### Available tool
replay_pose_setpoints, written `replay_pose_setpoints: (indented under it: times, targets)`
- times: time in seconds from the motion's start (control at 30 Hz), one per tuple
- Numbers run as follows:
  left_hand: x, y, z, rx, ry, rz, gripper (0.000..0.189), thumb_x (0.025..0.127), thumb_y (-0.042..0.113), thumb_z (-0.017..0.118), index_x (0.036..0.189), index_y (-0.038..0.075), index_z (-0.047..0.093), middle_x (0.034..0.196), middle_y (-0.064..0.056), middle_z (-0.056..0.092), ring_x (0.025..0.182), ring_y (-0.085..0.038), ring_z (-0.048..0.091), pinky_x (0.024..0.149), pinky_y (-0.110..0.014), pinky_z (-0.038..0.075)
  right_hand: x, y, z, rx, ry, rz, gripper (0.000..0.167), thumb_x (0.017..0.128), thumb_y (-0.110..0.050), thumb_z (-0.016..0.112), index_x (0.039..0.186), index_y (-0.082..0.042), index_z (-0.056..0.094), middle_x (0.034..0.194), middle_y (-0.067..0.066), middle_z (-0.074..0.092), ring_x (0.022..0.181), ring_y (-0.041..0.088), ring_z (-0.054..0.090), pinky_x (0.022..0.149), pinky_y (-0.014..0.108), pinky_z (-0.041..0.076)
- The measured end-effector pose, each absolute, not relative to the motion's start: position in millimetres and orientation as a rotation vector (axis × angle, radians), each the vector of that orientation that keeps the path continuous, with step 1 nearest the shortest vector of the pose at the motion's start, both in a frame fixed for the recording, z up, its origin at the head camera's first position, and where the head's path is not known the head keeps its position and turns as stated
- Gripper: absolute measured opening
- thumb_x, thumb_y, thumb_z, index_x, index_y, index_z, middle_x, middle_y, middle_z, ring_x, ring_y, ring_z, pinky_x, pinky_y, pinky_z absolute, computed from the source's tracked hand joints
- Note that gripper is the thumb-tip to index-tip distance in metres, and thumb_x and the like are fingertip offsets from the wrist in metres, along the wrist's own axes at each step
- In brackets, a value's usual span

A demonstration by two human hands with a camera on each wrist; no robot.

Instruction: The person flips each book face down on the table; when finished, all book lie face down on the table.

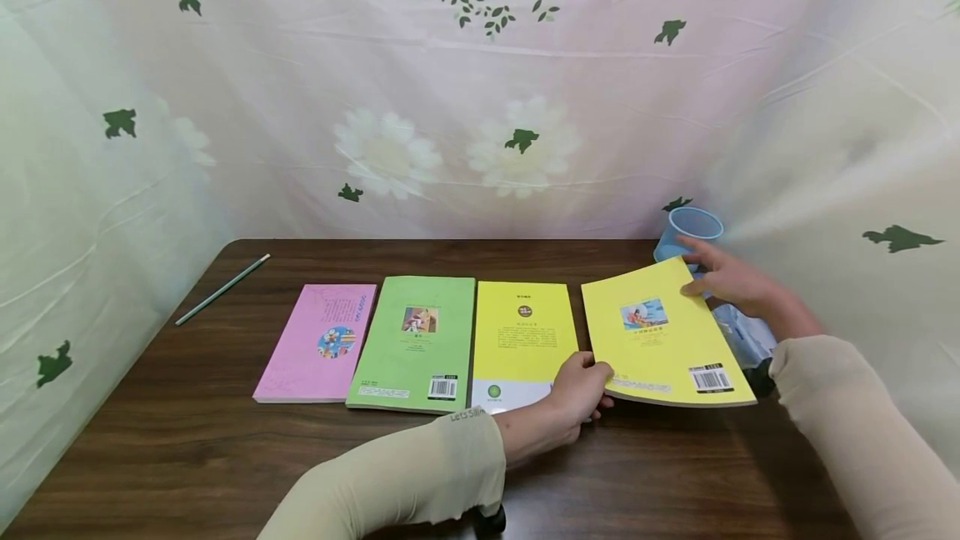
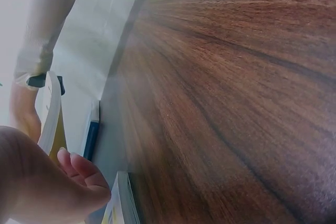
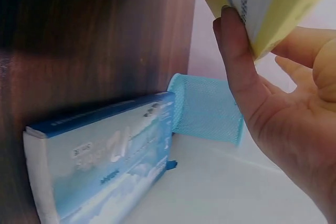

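Both hands hold a yellow book, lifted and tilted off the table, with a small picture and a barcode on its upturned cover. My left hand pinches its lower left corner. My right hand grips the upper right edge, and in the right wrist view its thumb and fingers lie on opposite sides of the book. To the left, a second yellow book with a white lower band lies flat, its lower right corner hidden behind my left hand. A green book and a pink book lie further left.
Behind the right hand stands a light blue mesh cup. A blue and white book lies beside it at the table's right side, mostly covered in the head view. A pencil rests at the far left of the brown table.
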State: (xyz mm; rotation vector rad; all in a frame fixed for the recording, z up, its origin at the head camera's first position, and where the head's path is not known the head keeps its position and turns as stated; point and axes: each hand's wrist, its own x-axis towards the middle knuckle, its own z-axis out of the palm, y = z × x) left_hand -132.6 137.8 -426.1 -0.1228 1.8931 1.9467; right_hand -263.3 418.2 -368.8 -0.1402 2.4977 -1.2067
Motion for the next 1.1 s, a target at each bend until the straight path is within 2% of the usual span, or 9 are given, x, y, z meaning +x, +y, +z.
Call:
replay_pose_setpoints:
  times: [0.23,0.67,0.93,1.0,1.1]
  targets:
    - [-133,137,-425,-0.116,1.905,1.941,0.058,0.091,0.017,0.056,0.146,0.003,0.044,0.1,-0.005,0.06,0.065,-0.017,0.056,0.052,-0.027,0.039,-264,417,-374,-0.113,2.477,-1.235,0.095,0.097,-0.009,0.06,0.161,-0.023,-0.008,0.163,0.032,0.005,0.108,0.031,0.063,0.081,0.046,0.059]
    - [-133,137,-423,-0.114,1.922,1.918,0.053,0.091,0.015,0.056,0.141,0.001,0.047,0.096,-0.006,0.059,0.062,-0.016,0.055,0.05,-0.026,0.04,-266,420,-385,-0.075,2.443,-1.242,0.097,0.096,-0.013,0.061,0.161,-0.023,-0.01,0.162,0.033,0.001,0.109,0.032,0.062,0.083,0.047,0.059]
    - [-134,137,-424,-0.12,1.931,1.901,0.055,0.092,0.016,0.057,0.143,0.001,0.046,0.091,-0.007,0.061,0.062,-0.017,0.055,0.05,-0.027,0.04,-266,419,-383,-0.063,2.391,-1.254,0.094,0.1,-0.019,0.058,0.16,-0.024,-0.013,0.161,0.034,-0.005,0.109,0.03,0.063,0.084,0.051,0.059]
    - [-134,137,-423,-0.107,1.933,1.892,0.057,0.092,0.017,0.057,0.145,0.0,0.045,0.091,-0.006,0.061,0.063,-0.016,0.056,0.05,-0.026,0.04,-265,418,-382,-0.061,2.386,-1.249,0.093,0.1,-0.02,0.058,0.16,-0.024,-0.014,0.161,0.035,-0.007,0.11,0.031,0.062,0.084,0.051,0.059]
    - [-134,137,-423,-0.1,1.933,1.887,0.058,0.092,0.017,0.057,0.145,0.0,0.044,0.091,-0.006,0.061,0.063,-0.016,0.056,0.049,-0.026,0.04,-265,417,-381,-0.065,2.385,-1.234,0.094,0.1,-0.021,0.058,0.16,-0.024,-0.015,0.161,0.035,-0.008,0.118,0.04,0.058,0.083,0.052,0.058]
